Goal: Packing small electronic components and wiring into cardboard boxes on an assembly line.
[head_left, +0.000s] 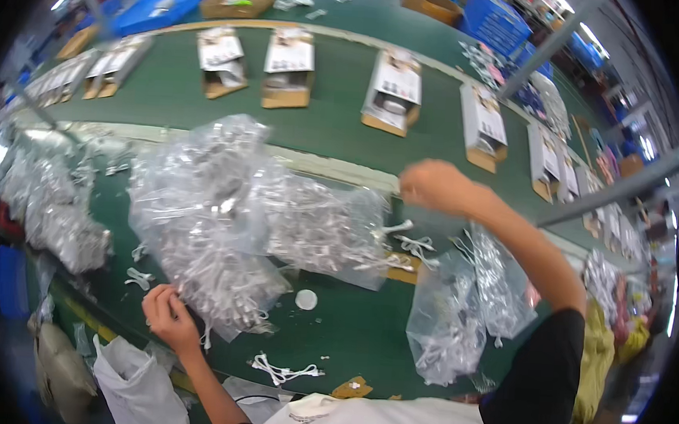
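Pinching a white coiled cable (209, 330) from the torn clear bag (206, 227) with left hand (168, 316) fingers — right hand (434, 185) raised over the green worktop (348, 329), grip unclear.

The left hand (168, 316) is pressed, fingers curled, against the near edge of a big clear bag of bundled white cables (222, 228) on the green table (348, 329); the right hand (434, 185) is held fisted above the belt (330, 118), where open cartons (289, 67) are lined up
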{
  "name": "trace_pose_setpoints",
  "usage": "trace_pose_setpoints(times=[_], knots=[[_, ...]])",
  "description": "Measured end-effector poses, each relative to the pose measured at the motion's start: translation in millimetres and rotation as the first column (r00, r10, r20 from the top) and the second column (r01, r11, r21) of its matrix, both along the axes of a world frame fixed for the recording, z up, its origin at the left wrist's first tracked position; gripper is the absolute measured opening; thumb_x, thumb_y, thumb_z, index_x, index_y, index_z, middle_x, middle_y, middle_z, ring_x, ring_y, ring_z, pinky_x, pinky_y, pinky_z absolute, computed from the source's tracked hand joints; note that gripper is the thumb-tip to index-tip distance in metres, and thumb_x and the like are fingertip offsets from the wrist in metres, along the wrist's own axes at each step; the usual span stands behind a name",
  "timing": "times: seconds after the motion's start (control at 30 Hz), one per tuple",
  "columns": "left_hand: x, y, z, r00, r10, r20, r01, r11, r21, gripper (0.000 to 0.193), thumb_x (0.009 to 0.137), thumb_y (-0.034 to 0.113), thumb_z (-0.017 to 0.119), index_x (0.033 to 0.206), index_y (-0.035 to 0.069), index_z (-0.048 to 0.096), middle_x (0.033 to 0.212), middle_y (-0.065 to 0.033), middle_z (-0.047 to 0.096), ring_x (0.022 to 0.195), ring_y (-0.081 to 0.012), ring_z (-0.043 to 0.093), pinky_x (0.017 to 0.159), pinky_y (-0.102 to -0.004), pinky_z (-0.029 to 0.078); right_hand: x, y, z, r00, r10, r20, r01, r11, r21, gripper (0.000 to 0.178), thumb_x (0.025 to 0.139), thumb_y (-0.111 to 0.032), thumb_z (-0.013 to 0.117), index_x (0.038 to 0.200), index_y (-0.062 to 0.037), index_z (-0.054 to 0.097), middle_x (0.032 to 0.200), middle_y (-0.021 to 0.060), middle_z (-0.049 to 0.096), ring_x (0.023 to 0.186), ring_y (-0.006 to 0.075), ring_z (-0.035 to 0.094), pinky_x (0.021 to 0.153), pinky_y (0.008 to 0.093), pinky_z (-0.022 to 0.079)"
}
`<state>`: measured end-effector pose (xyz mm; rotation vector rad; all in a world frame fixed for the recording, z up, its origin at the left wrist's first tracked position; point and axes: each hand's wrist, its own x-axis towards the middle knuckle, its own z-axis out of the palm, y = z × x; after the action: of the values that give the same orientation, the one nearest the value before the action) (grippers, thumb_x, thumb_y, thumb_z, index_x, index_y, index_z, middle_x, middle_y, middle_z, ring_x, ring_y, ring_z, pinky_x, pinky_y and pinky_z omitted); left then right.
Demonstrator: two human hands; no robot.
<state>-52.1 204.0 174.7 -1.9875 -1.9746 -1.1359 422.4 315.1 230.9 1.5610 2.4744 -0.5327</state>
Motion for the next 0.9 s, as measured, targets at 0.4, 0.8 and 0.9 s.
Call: trace_pose_setpoints(times=[0.4, 0.8, 0.9], knots=[[-9, -1, 31, 0.987, -0.132, 0.094, 0.127, 0.990, 0.064, 0.003, 0.080, 0.002, 0.059, 0.080, 0.004, 0.062, 0.089, -0.0093, 0.062, 0.089, -0.0277, 0.058, 0.079, -0.0376, 0.045, 0, -64, -25, 0.970, 0.088, -0.228, -0.041, 0.979, 0.201, 0.012, 0.074, -0.009, 0.061, 0.084, -0.0050, 0.055, 0.080, 0.0127, 0.054, 0.078, 0.0351, 0.056, 0.067, 0.0431, 0.046], [-126, 74, 9, 0.981, -0.073, -0.181, 0.044, 0.986, -0.159, 0.013, 0.080, -0.002, 0.050, 0.091, 0.002, 0.056, 0.093, -0.0120, 0.055, 0.089, -0.0325, 0.056, 0.079, -0.0388, 0.044, -13, -60, -16, 0.831, -0.112, -0.544, 0.082, 0.993, -0.079, 0.026, 0.070, -0.008, 0.056, 0.096, -0.0001, 0.056, 0.077, 0.0150, 0.054, 0.074, 0.0289, 0.055, 0.070, 0.0374, 0.046], [-138, 94, 2, 0.965, -0.107, -0.241, 0.045, 0.967, -0.249, 0.011, 0.079, -0.003, 0.048, 0.087, 0.003, 0.054, 0.088, -0.0120, 0.053, 0.086, -0.0329, 0.054, 0.075, -0.0406, 0.043, -14, -61, -27, 0.799, -0.078, -0.596, 0.012, 0.993, -0.114, 0.030, 0.069, -0.012, 0.061, 0.095, 0.0014, 0.056, 0.078, 0.0131, 0.055, 0.075, 0.0275, 0.056, 0.070, 0.0357, 0.046]])
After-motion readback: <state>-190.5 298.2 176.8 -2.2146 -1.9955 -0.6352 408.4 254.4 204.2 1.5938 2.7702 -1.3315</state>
